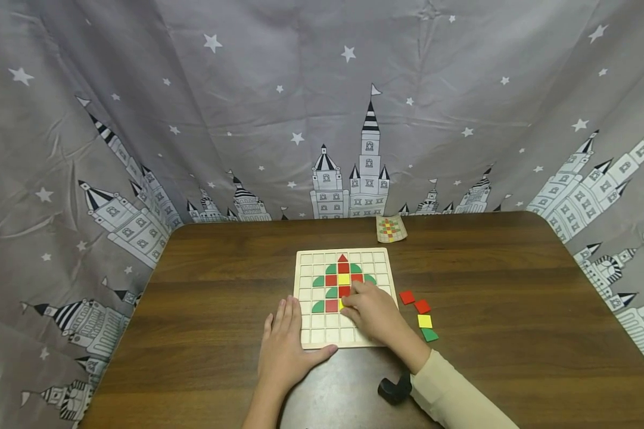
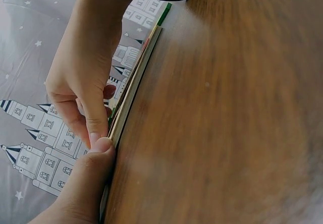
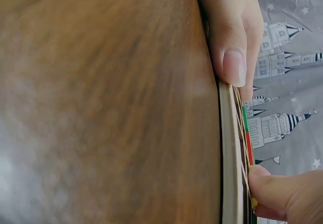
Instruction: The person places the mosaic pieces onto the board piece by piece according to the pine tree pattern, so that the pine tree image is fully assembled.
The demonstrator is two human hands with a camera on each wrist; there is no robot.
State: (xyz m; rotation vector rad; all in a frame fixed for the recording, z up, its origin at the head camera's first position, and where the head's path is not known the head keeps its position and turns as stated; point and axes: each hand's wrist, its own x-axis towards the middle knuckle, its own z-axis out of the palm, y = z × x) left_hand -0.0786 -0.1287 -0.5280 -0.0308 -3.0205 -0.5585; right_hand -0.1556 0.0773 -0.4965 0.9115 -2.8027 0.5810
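A pale wooden grid board (image 1: 313, 338) lies on the table, with red, green and yellow tiles forming a tree-like pattern. My left hand (image 1: 285, 348) rests along the board's left side with straight fingers, its thumb on the near edge. Over the board's right half, my right hand (image 1: 376, 311) pinches a yellow square tile (image 1: 341, 304) at the grid, beside a red square tile (image 1: 331, 306). In the right wrist view a sliver of yellow (image 3: 254, 203) shows at the fingertips of that hand (image 3: 290, 196). The hand hides some cells behind it.
Right of the board lie two red squares (image 1: 407, 297), a yellow square (image 1: 425, 322) and a green quarter-round tile (image 1: 429, 335). A small pattern card (image 1: 391, 229) sits at the table's back edge, before a grey curtain (image 1: 257, 119). A black strap-like object (image 1: 394, 390) is by the right wrist.
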